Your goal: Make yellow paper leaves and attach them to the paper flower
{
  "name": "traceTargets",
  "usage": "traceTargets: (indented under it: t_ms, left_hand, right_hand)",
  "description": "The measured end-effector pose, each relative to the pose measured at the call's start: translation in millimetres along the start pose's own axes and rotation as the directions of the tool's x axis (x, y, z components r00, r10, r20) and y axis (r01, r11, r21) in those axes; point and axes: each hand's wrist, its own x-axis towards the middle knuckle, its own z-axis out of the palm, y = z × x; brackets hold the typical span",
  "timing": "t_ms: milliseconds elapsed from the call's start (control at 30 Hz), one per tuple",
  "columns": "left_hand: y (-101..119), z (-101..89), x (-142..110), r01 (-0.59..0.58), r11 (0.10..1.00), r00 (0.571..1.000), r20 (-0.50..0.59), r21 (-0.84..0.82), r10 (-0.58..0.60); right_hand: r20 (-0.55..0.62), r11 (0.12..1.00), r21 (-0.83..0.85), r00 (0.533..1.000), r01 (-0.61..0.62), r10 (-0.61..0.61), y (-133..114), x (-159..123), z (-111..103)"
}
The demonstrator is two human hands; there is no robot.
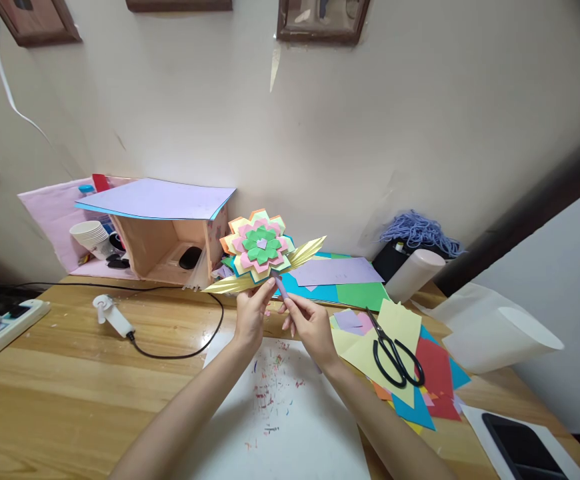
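A layered paper flower [261,245] in green, pink, cream and orange is held up over the table, a small purple heart at its centre. Two pleated yellow paper leaves [309,253] stick out from its sides. Just below the bloom, my left hand [253,312] pinches the flower near the top of its stem. The purple paper stem [281,287] slants down to the right, and the closed fingers of my right hand [311,328] grip its lower part. Beneath both hands lies a white sheet [275,413] marked with coloured smears.
Black-handled scissors [395,357] rest on coloured paper scraps [435,367] at right. Behind stand an open box [170,250] and stacked paper cups [93,239]. A white corded device [113,317] lies left; a phone [523,445] and paper roll [505,340] are right.
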Motion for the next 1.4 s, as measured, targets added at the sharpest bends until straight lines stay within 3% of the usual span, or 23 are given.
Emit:
traceTargets:
  t_ms: [100, 267, 567, 967, 1200, 1400]
  left_hand:
    - [-1, 0.1, 1, 0.016, 0.998, 0.999, -0.039, 0.057, -0.014]
    - [-3, -0.2, 3, 0.035, 0.999, 0.996, -0.077, 0.009, -0.034]
    - [-7, -1.9, 5, 0.100, 0.995, 0.992, -0.071, -0.004, -0.101]
    - [-10, -2.1, 6, 0.128, 0.984, 0.980, -0.133, -0.126, -0.145]
    - [-13, -4.4, 8, 0.120, 0.988, 0.986, -0.108, -0.098, -0.130]
    - [-16, -4.3, 8, 0.101, 0.994, 0.983, -0.152, -0.043, -0.107]
  right_hand:
    - [0.009, 1.000, -0.017, 1.000, 0.005, -0.005, 2, -1, 1]
    - [0.019, 0.998, -0.054, 1.000, 0.014, -0.013, 6, -3, 3]
    - [0.008, 0.987, -0.139, 0.997, 0.077, -0.077, 5, 0, 0]
    - [0.029, 0.999, -0.049, 0.999, -0.015, 0.016, 13, 0, 2]
    - [0.031, 0.999, -0.041, 0.999, -0.013, 0.015, 12, 3, 0]
    - [0.056, 0.998, -0.051, 0.998, -0.026, 0.029, 15, 4, 0]
